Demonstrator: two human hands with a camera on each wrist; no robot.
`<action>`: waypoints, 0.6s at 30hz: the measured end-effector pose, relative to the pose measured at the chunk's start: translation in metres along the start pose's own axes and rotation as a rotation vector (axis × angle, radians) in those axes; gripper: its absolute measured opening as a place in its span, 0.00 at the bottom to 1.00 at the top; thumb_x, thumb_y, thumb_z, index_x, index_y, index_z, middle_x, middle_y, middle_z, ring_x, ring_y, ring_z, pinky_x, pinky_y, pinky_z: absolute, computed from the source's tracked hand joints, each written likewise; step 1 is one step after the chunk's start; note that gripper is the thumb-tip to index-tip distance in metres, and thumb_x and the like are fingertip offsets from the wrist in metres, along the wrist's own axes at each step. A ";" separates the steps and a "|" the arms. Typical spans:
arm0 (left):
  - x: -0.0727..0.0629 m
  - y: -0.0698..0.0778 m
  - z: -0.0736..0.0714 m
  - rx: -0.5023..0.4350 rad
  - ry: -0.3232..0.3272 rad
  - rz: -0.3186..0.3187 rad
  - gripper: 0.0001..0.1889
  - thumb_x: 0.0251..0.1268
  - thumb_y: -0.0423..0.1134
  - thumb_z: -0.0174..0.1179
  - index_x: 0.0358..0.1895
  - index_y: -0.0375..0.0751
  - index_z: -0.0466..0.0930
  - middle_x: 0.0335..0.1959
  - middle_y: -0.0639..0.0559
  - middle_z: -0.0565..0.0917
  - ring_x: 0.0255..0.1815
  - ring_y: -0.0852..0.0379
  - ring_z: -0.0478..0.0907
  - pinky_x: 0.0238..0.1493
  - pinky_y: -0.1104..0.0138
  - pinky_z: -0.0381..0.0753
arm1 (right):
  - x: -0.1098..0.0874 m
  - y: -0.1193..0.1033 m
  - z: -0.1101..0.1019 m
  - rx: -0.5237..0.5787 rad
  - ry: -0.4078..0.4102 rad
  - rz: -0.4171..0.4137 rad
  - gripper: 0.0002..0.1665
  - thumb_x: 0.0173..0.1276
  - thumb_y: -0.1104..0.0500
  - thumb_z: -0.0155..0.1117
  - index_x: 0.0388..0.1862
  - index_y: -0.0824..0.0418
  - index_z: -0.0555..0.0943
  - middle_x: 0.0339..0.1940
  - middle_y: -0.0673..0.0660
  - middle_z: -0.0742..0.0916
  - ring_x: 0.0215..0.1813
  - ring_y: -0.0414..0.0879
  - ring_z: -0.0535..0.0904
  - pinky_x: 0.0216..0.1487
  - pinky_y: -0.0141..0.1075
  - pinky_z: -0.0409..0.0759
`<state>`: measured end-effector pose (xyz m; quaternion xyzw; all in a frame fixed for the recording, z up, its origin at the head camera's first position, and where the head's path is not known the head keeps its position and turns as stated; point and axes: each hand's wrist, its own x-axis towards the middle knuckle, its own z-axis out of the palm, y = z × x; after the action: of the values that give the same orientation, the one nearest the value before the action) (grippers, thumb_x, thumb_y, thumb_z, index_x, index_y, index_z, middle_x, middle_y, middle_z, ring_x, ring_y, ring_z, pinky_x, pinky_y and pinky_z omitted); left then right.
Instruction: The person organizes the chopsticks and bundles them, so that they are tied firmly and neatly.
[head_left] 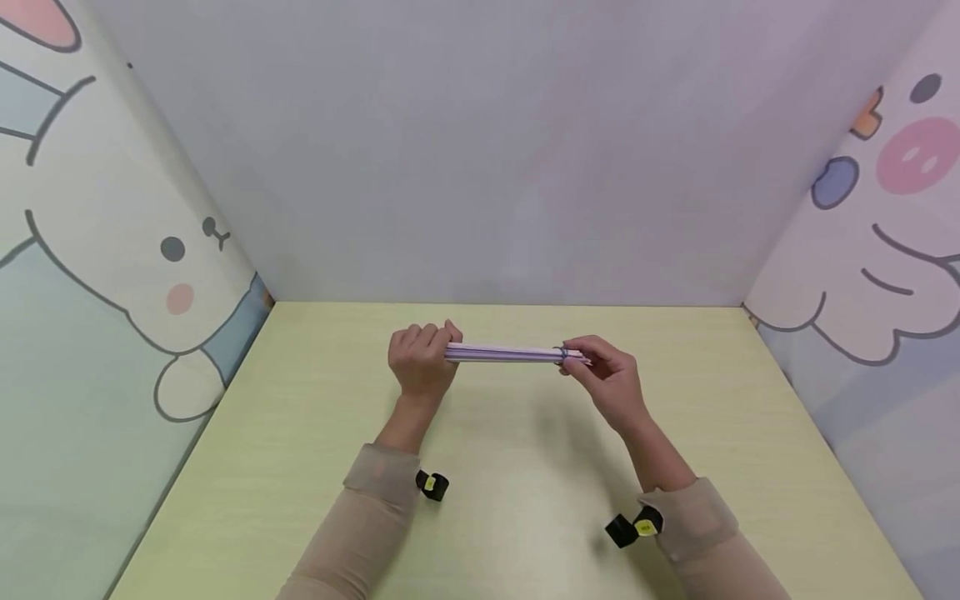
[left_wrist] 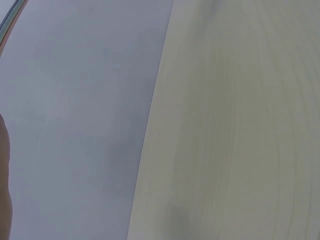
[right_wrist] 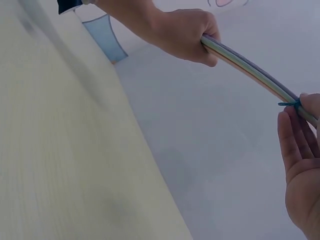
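Observation:
A slim bundle of long, thin pastel sticks (head_left: 502, 353) is held level above the table, spanning both hands. My left hand (head_left: 422, 358) grips its left end in a fist. Around the other end sits a teal rubber band (right_wrist: 290, 104) with a small loop sticking out. Thumb and fingertips of my right hand (head_left: 611, 379) pinch the bundle right at that band. In the right wrist view the sticks show grey, green and orange stripes. Only the bundle's edge (left_wrist: 9, 25) and a sliver of a finger (left_wrist: 4, 175) appear in the left wrist view.
Beneath the hands lies a pale yellow table (head_left: 315, 467). A plain grey wall (head_left: 480, 167) stands behind it, with cartoon-printed side panels (head_left: 97, 250) at left and right. Each wrist wears a small black camera (head_left: 621, 530).

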<state>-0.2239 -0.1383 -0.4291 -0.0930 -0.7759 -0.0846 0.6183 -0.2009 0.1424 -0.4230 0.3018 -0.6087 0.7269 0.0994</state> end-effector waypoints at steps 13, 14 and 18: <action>-0.006 0.005 -0.001 -0.003 -0.007 0.004 0.15 0.55 0.34 0.64 0.13 0.40 0.73 0.13 0.49 0.78 0.14 0.50 0.72 0.24 0.58 0.74 | 0.001 -0.002 -0.001 -0.221 -0.085 -0.021 0.17 0.62 0.79 0.65 0.50 0.76 0.83 0.45 0.49 0.88 0.41 0.38 0.84 0.38 0.28 0.81; -0.006 0.005 -0.001 -0.003 -0.006 0.005 0.15 0.55 0.34 0.64 0.13 0.40 0.73 0.13 0.49 0.78 0.14 0.50 0.71 0.24 0.58 0.74 | 0.001 -0.003 -0.001 -0.220 -0.083 -0.027 0.19 0.61 0.80 0.65 0.52 0.76 0.81 0.47 0.49 0.88 0.44 0.39 0.84 0.41 0.28 0.82; -0.006 0.004 -0.001 -0.001 -0.014 0.013 0.15 0.56 0.35 0.64 0.13 0.40 0.73 0.13 0.49 0.78 0.14 0.51 0.71 0.24 0.58 0.74 | 0.000 -0.003 -0.001 -0.221 -0.071 -0.041 0.25 0.59 0.83 0.64 0.58 0.76 0.78 0.51 0.53 0.88 0.50 0.41 0.85 0.48 0.30 0.83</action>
<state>-0.2209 -0.1349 -0.4347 -0.0990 -0.7795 -0.0805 0.6132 -0.1995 0.1440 -0.4210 0.3269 -0.6821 0.6421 0.1252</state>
